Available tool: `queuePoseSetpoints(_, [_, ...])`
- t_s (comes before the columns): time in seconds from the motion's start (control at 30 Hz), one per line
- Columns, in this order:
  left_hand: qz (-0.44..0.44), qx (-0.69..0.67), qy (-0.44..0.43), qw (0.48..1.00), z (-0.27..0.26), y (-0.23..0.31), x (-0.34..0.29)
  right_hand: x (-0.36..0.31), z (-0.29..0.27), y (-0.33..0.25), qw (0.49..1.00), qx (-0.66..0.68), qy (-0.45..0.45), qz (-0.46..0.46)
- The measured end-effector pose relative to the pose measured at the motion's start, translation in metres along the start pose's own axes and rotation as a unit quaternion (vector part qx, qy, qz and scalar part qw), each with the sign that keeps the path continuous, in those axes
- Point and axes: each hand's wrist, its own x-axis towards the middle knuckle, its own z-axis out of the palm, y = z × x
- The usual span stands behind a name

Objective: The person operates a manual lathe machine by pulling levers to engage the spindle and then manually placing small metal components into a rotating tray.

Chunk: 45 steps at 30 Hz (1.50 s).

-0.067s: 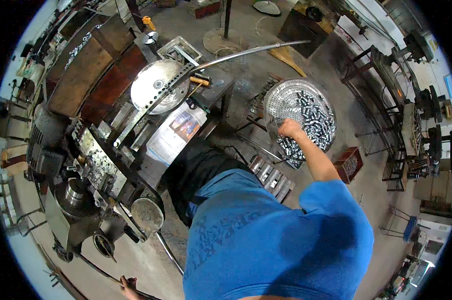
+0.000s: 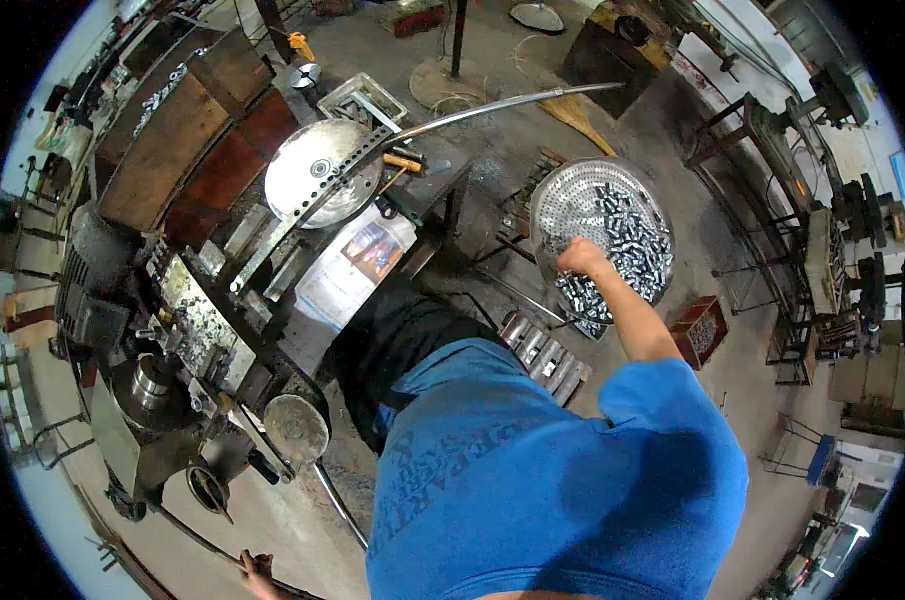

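Over the near left part of a round perforated metal tray [image 2: 562,190], my right hand [image 2: 576,256] is closed, its fingertips bent down and hidden. Whatever they hold cannot be made out. Many small shiny metal cylinders [image 2: 632,235] lie heaped in the tray, mostly beside and beyond this hand. Far off at the lower left, my left hand [image 2: 258,570] is closed around a long dark bar [image 2: 197,538] that runs from the machine [image 2: 152,385].
Left of me stands a bench with a large metal disc [image 2: 297,165], a perforated lever bar [image 2: 312,205], a printed sheet [image 2: 352,262] and a hammer [image 2: 402,162]. A red bin [image 2: 699,335] sits right of the tray. A broom [image 2: 577,120] lies beyond; metal rollers [image 2: 544,355] are close by.
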Motion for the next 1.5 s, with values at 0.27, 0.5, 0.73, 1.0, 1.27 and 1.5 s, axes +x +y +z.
queuePoseSetpoints(0.27, [0.293,0.619,0.039,0.727,-0.022,0.024,-0.012,0.051,0.000,0.021,0.980,0.021,0.130,-0.151])
queuePoseSetpoints(0.5, [0.313,-0.019,-0.095,0.945,0.160,0.185,-0.137,-0.104,-0.094,-0.186,0.756,0.285,0.106,-0.579])
queuePoseSetpoints(0.73, [0.217,-0.199,-0.366,0.883,0.289,0.169,-0.182,-0.281,-0.069,-0.329,0.473,0.364,-0.003,-0.802])
queuePoseSetpoints(1.0, [0.220,-0.205,-0.349,0.888,0.273,0.161,-0.191,-0.295,-0.025,-0.329,0.518,0.360,0.026,-0.775])
queuePoseSetpoints(1.27, [0.291,-0.018,-0.312,0.904,0.264,0.177,-0.200,-0.293,-0.028,-0.334,0.566,0.284,-0.069,-0.771])
queuePoseSetpoints(1.5, [0.262,-0.056,-0.430,0.862,0.240,0.171,-0.178,-0.300,-0.016,-0.339,0.533,0.322,-0.164,-0.765])
